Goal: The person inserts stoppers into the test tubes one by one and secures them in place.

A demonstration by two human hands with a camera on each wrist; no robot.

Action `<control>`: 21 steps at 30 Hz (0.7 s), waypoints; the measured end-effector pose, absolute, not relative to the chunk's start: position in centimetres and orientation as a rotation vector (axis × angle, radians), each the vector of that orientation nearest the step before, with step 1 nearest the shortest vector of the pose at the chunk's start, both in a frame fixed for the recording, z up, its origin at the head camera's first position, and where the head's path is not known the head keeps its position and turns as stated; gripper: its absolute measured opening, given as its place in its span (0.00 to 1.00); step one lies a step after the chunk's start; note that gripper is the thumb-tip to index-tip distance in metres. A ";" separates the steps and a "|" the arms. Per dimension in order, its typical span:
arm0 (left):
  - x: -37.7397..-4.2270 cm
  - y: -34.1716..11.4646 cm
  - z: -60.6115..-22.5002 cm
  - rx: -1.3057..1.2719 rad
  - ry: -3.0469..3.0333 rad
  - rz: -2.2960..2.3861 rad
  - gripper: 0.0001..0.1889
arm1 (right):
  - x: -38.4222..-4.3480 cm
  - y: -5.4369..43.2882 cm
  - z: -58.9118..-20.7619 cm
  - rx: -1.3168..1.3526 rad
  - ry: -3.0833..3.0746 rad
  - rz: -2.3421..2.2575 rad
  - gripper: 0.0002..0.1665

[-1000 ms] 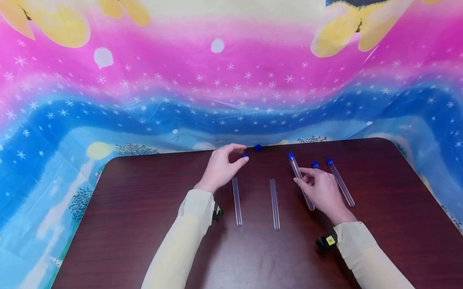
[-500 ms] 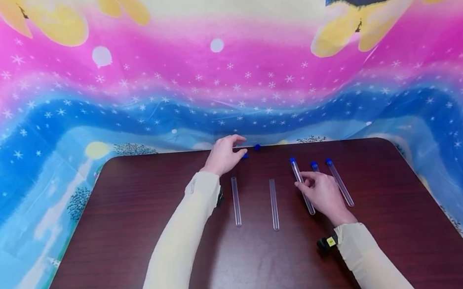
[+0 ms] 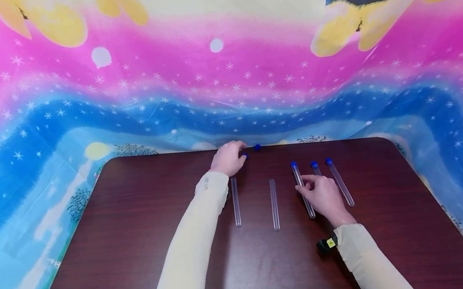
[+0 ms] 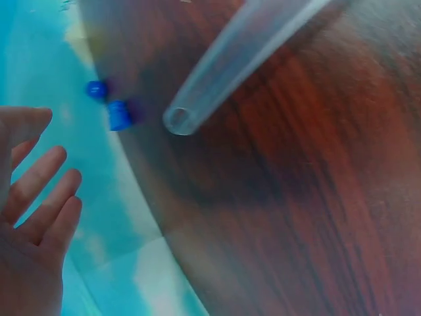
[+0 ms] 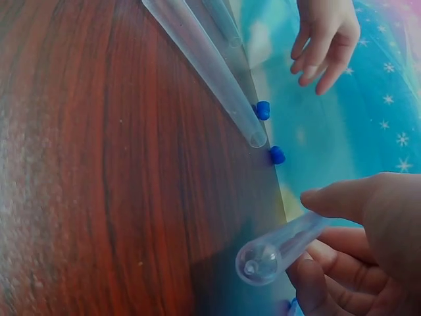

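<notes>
My right hand (image 3: 324,198) pinches a clear test tube (image 3: 296,174) with a blue cap between thumb and fingers. In the right wrist view, the rounded end of that tube (image 5: 260,262) points at the camera. My left hand (image 3: 227,159) hovers by the far table edge, close to a loose blue cap (image 3: 245,156). The left wrist view shows its fingers (image 4: 46,210) spread and apart from that cap (image 4: 119,116). A second loose cap (image 3: 257,147) lies just beyond. Two uncapped test tubes lie between the hands, one at left (image 3: 236,202) and one nearer the middle (image 3: 274,205).
Two more capped test tubes lie around my right hand: one at the far right (image 3: 340,183), another partly hidden behind the fingers (image 3: 315,167). The brown table (image 3: 116,241) ends at a patterned cloth backdrop (image 3: 156,121) just past the loose caps.
My left hand has shifted right and its fingers have come down by the near loose cap. My right hand has drawn the capped tube slightly toward me and lower.
</notes>
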State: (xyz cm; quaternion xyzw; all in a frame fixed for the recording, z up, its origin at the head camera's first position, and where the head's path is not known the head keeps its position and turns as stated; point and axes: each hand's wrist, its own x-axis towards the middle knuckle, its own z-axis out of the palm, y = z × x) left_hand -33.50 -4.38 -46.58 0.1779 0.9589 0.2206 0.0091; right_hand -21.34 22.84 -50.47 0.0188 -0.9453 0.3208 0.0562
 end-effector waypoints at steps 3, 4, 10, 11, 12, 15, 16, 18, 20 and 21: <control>-33.5 -4.1 -47.3 0.587 3.032 0.577 0.20 | -21.4 22.8 -50.6 0.056 -2.879 0.981 0.23; -33.5 -4.0 -47.6 0.594 3.042 0.559 0.21 | -21.4 22.7 -50.6 0.052 -2.881 0.983 0.23; -33.3 -3.1 -49.2 0.571 3.047 0.430 0.26 | -21.5 22.5 -50.8 0.049 -2.888 0.975 0.24; -33.3 -3.0 -49.4 0.563 3.038 0.395 0.27 | -21.5 22.4 -50.8 0.041 -2.889 0.974 0.24; -33.3 -2.8 -49.6 0.559 3.034 0.372 0.28 | -21.5 22.4 -50.8 0.040 -2.891 0.972 0.24; -33.2 -2.3 -50.0 0.554 3.024 0.317 0.28 | -21.4 22.3 -50.9 0.009 -2.903 0.977 0.24; -33.1 -2.1 -50.1 0.555 3.025 0.304 0.27 | -21.4 22.2 -50.9 0.000 -2.909 0.977 0.24; -33.1 -1.8 -50.3 0.560 3.021 0.275 0.26 | -21.3 22.1 -50.9 -0.010 -2.915 0.975 0.25; -33.0 -1.5 -50.5 0.565 3.014 0.227 0.26 | -21.2 22.0 -50.9 -0.021 -2.916 0.970 0.25; -33.0 -1.4 -50.6 0.572 3.015 0.205 0.25 | -21.1 22.0 -50.9 -0.027 -2.914 0.965 0.25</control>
